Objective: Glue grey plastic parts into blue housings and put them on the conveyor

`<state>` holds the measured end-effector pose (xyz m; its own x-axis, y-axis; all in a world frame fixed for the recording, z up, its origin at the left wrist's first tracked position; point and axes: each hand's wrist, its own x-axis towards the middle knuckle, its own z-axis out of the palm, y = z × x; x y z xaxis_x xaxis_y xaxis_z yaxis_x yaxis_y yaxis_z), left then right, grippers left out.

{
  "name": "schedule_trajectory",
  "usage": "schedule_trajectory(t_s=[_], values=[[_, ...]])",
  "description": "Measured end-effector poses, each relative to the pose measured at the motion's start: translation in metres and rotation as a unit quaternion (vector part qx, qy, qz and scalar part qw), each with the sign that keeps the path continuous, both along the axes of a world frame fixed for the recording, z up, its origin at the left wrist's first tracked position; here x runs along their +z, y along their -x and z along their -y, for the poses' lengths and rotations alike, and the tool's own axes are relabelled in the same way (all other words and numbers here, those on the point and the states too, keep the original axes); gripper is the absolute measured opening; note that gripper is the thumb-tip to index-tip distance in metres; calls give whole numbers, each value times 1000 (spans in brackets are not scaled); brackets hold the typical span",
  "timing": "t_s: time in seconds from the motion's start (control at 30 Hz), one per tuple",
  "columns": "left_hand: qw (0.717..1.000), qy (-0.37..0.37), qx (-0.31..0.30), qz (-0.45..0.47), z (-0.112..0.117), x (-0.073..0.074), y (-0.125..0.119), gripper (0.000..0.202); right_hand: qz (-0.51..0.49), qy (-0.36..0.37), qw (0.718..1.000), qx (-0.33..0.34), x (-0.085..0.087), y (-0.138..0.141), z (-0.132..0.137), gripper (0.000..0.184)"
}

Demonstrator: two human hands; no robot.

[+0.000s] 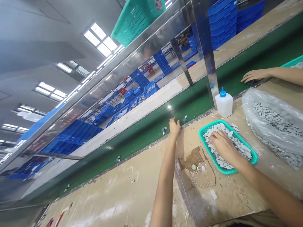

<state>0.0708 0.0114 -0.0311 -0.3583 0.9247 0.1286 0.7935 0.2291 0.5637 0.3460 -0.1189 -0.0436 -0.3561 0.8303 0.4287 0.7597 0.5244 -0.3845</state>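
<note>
Left hand loosely bunched by belt; right hand on grey pieces in teal tray, grip hidden.

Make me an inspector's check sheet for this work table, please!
Surface: scuffed tan workbench with a brown stain, beside a green conveyor belt.
Job's things: teal tray of grey pieces; clear plastic bag holding more.
Clutter: white bottle with blue cap; small pieces on the belt.
Hands: right hand on the grey pieces; left hand open, at the belt's edge.
Cables: nothing seen.
Surroundings: co-worker's hand; stacked blue crates; teal basket overhead.
</note>
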Motion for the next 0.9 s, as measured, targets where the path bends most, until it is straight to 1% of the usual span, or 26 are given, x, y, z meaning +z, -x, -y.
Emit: schedule_trajectory(t_s=[0.1, 0.2, 0.27, 0.33, 0.4, 0.43, 0.5, 0.57, 0.6, 0.63, 0.7, 0.77, 0.83, 0.9], values=[[999, 8, -15, 34, -13, -10, -36, 37, -40, 33, 999, 12, 5, -1, -1, 26], [996, -5, 0, 89, -12, -14, -55, 24, -153, 66, 986, 14, 14, -4, -3, 27], [991, -25, 10, 135, -3, -13, -57, 21, -233, 92, 968, 0, 20, -7, -5, 23], [981, -47, 19, 189, 12, -9, -53, 21, -299, 134, 945, -21, 25, -10, -7, 18], [965, -58, 27, 256, 31, -4, -47, 23, -361, 180, 914, -31, 27, -11, -9, 17], [954, -57, 28, 294, 43, -2, -44, 27, -395, 203, 895, -34, 27, -12, -9, 19], [926, -40, 22, 374, 69, 1, -39, 36, -466, 243, 850, -32, 29, -11, -10, 27], [893, -13, 16, 449, 98, 3, -35, 42, -520, 277, 807, -15, 31, -11, -9, 35], [876, 1, 16, 482, 113, 3, -34, 42, -534, 295, 792, -2, 33, -11, -8, 36], [860, 14, 20, 510, 129, 3, -32, 39, -537, 313, 783, 13, 35, -11, -7, 37], [831, 30, 34, 555, 157, 2, -30, 30, -520, 347, 779, 46, 40, -10, -4, 38], [790, 35, 54, 609, 179, 1, -29, 19, -489, 365, 788, 77, 43, -5, 1, 41], [740, 26, 79, 668, 192, 1, -29, 10, -460, 364, 804, 99, 43, 4, 7, 46], [699, 7, 105, 708, 198, 1, -29, 12, -428, 363, 820, 113, 42, 18, 14, 51]])
